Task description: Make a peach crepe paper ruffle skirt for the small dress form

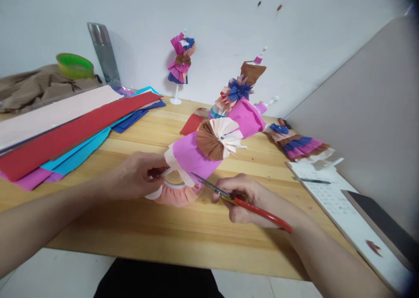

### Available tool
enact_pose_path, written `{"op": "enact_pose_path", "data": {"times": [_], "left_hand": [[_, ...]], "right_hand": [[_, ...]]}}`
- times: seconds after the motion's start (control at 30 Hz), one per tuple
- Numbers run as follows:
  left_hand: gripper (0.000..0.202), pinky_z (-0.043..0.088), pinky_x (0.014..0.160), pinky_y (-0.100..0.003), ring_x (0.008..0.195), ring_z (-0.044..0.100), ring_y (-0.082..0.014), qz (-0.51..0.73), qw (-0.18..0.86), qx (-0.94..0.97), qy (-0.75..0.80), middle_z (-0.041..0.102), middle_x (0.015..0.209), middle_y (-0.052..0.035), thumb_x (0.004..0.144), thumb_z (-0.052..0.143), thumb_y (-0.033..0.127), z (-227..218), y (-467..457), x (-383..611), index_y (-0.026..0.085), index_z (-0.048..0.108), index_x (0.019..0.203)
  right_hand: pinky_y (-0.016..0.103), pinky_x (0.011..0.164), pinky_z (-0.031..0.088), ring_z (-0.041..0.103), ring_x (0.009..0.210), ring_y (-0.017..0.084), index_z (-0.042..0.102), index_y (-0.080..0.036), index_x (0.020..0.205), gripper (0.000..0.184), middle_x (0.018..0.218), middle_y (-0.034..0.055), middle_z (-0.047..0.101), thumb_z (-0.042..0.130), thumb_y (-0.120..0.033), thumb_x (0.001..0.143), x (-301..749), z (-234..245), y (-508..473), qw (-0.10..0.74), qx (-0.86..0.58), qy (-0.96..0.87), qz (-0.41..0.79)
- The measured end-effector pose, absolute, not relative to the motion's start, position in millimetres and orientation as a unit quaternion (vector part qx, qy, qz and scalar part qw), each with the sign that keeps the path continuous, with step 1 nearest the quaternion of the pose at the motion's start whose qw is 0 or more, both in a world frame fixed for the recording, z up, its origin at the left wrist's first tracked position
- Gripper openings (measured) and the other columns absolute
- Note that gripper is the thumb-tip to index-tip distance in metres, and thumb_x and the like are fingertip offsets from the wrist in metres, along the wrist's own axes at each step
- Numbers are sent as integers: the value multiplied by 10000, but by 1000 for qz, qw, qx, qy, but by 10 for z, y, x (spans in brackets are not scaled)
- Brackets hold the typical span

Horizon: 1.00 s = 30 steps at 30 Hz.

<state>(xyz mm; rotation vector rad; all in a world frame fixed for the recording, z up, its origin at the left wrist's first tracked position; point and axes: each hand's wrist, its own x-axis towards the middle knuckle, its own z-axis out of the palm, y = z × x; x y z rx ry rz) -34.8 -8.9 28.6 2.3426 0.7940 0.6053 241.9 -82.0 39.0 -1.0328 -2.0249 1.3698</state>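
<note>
My left hand point(139, 175) is closed on the lower part of a paper doll dress point(196, 156) that lies tilted on the wooden table point(183, 237). The dress is magenta crepe paper with a brown and cream pleated fan on it and a salmon ruffled hem point(176, 195) with a white strip. My right hand point(248, 197) grips red-handled scissors point(242, 201), whose blades point left and touch the dress just above the ruffle.
Long sheets of crepe paper point(65, 132) in red, pink, blue and magenta lie at the left. More paper dresses stand at the back point(181, 62) point(240, 90) and another lies at the right point(299, 146). A pen point(312, 181) rests on a printed white sheet point(330, 197) at the right. A green tape roll point(74, 65) sits on brown cloth.
</note>
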Motion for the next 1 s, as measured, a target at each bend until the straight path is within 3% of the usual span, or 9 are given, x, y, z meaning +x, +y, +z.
{"op": "enact_pose_path", "data": {"times": [1.0], "left_hand": [[140, 430, 573, -203, 630, 528, -114, 245, 264, 889, 283, 587, 668, 7, 759, 495, 132, 245, -63, -374, 148, 631, 786]], "right_hand": [[202, 451, 260, 275, 504, 56, 617, -116, 803, 505, 592, -65, 395, 683, -615, 754, 2409, 392, -808, 234, -383, -727, 520]]}}
